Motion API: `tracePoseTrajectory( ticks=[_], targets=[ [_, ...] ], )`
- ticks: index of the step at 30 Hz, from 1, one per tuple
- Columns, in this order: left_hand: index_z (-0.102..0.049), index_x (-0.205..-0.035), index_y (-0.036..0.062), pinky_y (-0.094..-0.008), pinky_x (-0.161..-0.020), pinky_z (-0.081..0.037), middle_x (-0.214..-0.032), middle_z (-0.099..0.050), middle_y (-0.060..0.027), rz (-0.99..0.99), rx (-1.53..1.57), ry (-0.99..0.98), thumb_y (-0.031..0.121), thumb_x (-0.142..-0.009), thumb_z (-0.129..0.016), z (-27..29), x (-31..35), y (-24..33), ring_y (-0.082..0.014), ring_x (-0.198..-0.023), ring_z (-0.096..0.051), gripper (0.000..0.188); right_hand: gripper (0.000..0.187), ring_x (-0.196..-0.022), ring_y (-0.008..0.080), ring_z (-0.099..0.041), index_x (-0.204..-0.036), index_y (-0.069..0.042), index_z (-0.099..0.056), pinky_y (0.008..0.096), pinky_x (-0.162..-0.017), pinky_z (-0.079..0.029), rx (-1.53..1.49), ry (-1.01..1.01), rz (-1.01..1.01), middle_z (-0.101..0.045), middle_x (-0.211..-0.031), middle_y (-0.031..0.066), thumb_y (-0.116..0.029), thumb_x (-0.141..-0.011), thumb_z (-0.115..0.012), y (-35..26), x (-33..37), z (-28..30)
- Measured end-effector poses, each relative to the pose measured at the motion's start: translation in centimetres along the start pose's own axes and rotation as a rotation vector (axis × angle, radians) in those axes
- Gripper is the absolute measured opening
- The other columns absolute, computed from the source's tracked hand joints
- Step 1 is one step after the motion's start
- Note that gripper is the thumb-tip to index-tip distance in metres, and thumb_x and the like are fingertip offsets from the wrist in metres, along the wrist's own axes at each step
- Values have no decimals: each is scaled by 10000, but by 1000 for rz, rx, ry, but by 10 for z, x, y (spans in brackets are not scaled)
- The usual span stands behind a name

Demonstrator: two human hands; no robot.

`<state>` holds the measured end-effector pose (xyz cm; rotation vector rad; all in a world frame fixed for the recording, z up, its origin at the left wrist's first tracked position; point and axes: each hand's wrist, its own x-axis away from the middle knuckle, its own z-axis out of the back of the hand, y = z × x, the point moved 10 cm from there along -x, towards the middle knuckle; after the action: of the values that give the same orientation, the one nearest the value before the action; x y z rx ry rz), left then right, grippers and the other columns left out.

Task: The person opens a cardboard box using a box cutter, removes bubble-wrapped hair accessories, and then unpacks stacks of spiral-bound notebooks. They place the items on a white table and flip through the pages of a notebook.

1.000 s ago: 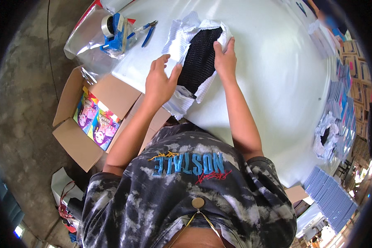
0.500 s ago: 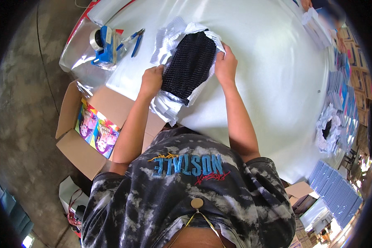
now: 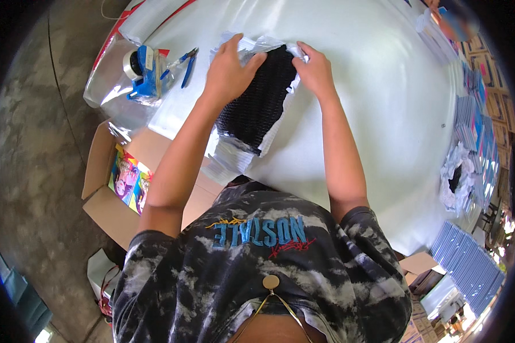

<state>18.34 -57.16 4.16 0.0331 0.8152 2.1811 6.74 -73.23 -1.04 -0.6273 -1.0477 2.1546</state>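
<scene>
- Grey concrete floor (image 3: 23, 143) was seen at the left, beside a broad white worktop (image 3: 383, 114) whose far edge was cut off by the dark fisheye rim.
- A black textured bundle (image 3: 252, 108) was laid lengthwise on the worktop's left part, with white wrapping (image 3: 232, 160) spread under and around it.
- As judged from this layout, the wrapping was laid open; what was left undone was its closing, since the bundle's top was bare and no tape could be made out on it. Whether it was being opened or folded could not be told.
- The left hand (image 3: 230, 71) was held spread, its thumb over the bundle's far part and its fingers at the wrapping's far left edge.
- The right hand (image 3: 316, 71) was bent at the far right edge; whether wrapping was pinched there could not be told.
- A blue tape dispenser (image 3: 147, 80) and blue-handled pliers (image 3: 187, 74) were placed to the left.
- Colourful printed items (image 3: 129, 180) were partly hidden by the left forearm in an open cardboard box (image 3: 115, 220).
- At the far right, another person's arm (image 3: 449, 23) was blurred; the bundle's underside was hidden.
</scene>
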Motion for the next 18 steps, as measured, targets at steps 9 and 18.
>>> tracePoseTrajectory(
  ticks=[9, 18],
  targets=[
    [-610, -944, 86, -451, -727, -461, -910, -636, -164, -42, -162, -221, 366, -891, -494, -64, -39, -10, -376, -823, -593, 308, 211, -751, 310, -635, -969, -59, -678, 380, -701, -479, 47, -51, -244, -656, -801, 185, -163, -809, -587, 36, -12, -14],
    [-611, -899, 4, -324, -660, -479, -819, -648, -141, 187, 556, -333, 320, -922, -492, -124, -65, -78, -231, -689, -599, 339, 182, -681, 170, -613, -920, -34, -695, 292, -652, -466, -495, -44, -430, -673, -770, 91, -128, -779, -631, 89, -11, -37]
  ],
)
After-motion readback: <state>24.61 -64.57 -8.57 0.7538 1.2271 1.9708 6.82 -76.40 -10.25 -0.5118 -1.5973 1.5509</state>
